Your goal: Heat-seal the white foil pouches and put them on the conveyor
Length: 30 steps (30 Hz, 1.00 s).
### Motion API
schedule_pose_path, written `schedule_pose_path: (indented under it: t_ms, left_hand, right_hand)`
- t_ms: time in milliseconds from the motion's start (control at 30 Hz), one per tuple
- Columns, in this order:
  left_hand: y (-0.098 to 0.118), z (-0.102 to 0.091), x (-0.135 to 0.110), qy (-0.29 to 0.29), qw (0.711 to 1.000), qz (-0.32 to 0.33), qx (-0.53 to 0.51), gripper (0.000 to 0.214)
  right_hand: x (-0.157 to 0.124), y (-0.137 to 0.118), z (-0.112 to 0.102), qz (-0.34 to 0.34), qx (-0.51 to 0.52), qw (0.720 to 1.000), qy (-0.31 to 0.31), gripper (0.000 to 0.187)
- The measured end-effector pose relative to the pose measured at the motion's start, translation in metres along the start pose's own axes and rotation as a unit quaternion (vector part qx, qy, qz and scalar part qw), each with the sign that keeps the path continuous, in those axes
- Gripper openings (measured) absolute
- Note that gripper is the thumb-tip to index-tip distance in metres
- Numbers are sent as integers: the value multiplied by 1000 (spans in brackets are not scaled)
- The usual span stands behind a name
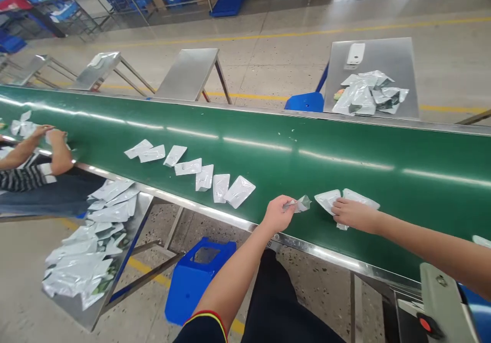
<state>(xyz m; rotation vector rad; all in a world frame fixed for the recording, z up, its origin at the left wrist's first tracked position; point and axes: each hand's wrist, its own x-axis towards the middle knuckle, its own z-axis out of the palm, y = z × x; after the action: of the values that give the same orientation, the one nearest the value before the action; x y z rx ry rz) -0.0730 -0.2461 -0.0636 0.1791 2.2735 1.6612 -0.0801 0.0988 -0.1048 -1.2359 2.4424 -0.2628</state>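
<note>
Left hand is just over the near edge of the green belt, thumb and fingers pinching a crinkly clear-looking bag that sticks out toward the other hand. Right hand is palm down a bit further right, fingers bunched on two white bags, the left one and the right one, both near that same edge. Can't tell if those fingers are actually gripping anything or just resting there.

Seven more bags run in a slanted line off to the left, from mid-belt down toward the near edge. Way over at the left end, someone else's hands are on bags too, beside a metal counter piled with more.
</note>
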Motion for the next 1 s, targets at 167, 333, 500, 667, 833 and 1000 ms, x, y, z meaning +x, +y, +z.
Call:
schedule_pose_path:
  t_ms: [167,333,500,667,833,1000]
  left_hand:
    - [10,-55,-24,92,995,-31,4,32]
    - [15,-62,-19,115,991,-60,-11,42]
    - [20,-8,-22,56,993,-44,-99,39]
    - [4,-5,-41,211,974,-70,-48,42]
    - [-31,-29,-62,404,847,-333,-87,51]
    - [-54,-42,-69,421,837,-343,-70,48]
  right_hand:
    - [18,-52,-27,207,154,955,149,16]
    - [54,-137,-66,323,480,775,254,42]
    - [85,-166,-62,344,632,641,268,68]
    - [77,-145,-41,394,421,772,268,47]
    - [93,-127,-62,211,132,963,108,18]
    - [191,-143,-73,175,51,983,-13,5]
